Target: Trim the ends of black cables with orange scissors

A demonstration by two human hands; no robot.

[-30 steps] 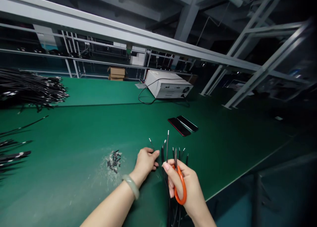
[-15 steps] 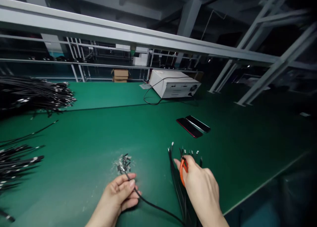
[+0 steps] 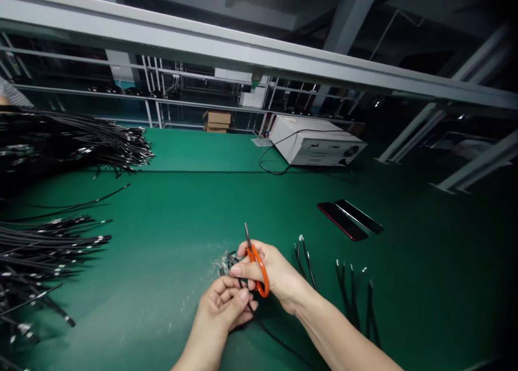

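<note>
My left hand pinches a thin black cable near its end, and the cable trails away to the lower right. My right hand has orange-handled scissors hooked in it, the dark blade pointing up and away. Its thumb and fingertips meet at the cable's end, just beyond my left fingers. The very tip is hidden by the fingers. Right behind them lies a small pile of black and clear scraps. More black cables with pale ends lie to the right, partly under my right forearm.
Black cable bundles cover the left side, with a bigger heap behind. Two dark phone-like slabs lie at right. A white metal box with a cord stands at the back of the green table. A striped sleeve shows far left.
My right hand has moved left from the cables at the right to the cable in my left hand, bringing the scissors along. The view has turned somewhat left.
</note>
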